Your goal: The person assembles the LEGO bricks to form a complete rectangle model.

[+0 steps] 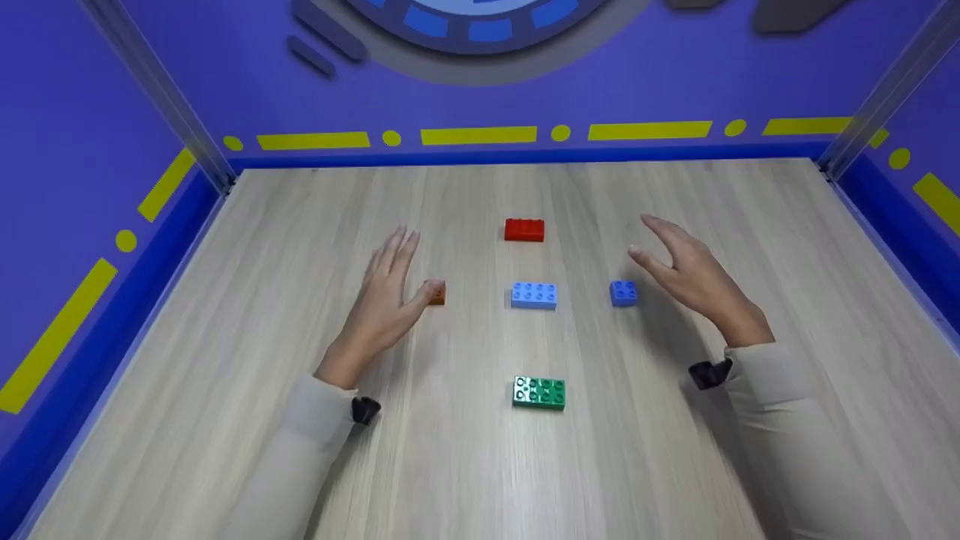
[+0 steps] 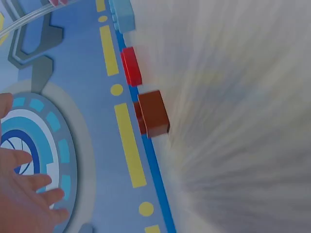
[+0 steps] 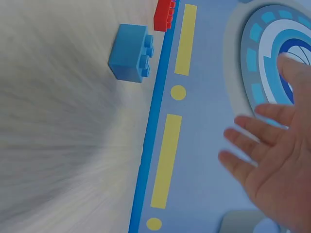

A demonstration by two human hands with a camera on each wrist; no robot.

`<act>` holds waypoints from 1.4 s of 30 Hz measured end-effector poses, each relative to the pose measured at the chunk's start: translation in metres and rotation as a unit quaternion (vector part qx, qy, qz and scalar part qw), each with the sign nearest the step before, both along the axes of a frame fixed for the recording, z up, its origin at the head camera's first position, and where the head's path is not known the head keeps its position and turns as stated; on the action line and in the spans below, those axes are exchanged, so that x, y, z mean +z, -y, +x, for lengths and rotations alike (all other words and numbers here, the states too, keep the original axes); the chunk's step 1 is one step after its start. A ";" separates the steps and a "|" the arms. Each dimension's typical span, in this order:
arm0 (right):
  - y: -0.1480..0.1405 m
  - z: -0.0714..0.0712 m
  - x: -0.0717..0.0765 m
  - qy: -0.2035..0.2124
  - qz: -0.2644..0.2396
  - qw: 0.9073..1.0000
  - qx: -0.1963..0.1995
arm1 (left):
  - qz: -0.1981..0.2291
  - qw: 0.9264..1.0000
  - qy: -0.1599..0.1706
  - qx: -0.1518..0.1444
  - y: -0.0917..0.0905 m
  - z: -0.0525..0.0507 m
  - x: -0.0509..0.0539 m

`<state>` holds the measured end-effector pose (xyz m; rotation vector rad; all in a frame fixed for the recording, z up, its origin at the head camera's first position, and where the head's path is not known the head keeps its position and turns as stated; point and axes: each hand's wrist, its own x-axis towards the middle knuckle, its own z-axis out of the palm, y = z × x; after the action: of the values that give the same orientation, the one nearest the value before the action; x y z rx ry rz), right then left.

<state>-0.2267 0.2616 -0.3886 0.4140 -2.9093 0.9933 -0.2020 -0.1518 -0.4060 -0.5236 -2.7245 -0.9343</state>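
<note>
My left hand (image 1: pixel 384 300) hovers over the left part of the table, its fingers spread and holding nothing. Its thumb partly covers a small brown toy brick (image 1: pixel 437 294) in the head view; the left wrist view shows that brown brick (image 2: pixel 154 114) whole, apart from the fingers. To the right, my right hand (image 1: pixel 697 281) is raised with fingers extended and nothing in it. Nearest to it lies a small blue brick (image 1: pixel 623 293), seen also as a blue brick (image 3: pixel 130 52) in the right wrist view. Between the hands sits a longer light blue brick (image 1: pixel 533 295).
A red brick (image 1: pixel 524 230) lies farther back, and a green brick (image 1: pixel 538 393) lies closer to me. The wooden table (image 1: pixel 300 217) meets a blue-purple wall (image 1: pixel 480 105) with yellow marks at the back, and side panels stand left and right.
</note>
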 end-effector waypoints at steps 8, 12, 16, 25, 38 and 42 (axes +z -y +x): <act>0.009 -0.013 0.001 0.028 -0.009 0.997 0.073 | 0.114 0.986 0.079 -0.091 -0.005 0.009 -0.002; 0.015 -0.019 -0.002 0.040 -0.010 0.994 0.106 | 0.133 0.978 0.098 -0.124 -0.011 0.011 -0.005; 0.022 -0.024 -0.005 0.057 -0.006 0.991 0.123 | 0.153 0.966 0.141 -0.155 -0.019 0.014 -0.009; 0.037 -0.028 -0.013 0.105 0.018 0.986 0.127 | 0.146 0.939 0.234 -0.204 -0.038 0.021 -0.018; 0.060 -0.030 -0.020 0.119 0.045 0.979 0.159 | 0.094 0.918 0.272 -0.274 -0.062 0.031 -0.030; 0.069 -0.031 -0.021 0.136 0.053 0.977 0.155 | 0.085 0.916 0.265 -0.290 -0.067 0.032 -0.033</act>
<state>-0.2581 0.1926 -0.4098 0.8231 -3.2218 1.0007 -0.1704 -0.0846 -0.4393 -1.2454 -2.9401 -1.6505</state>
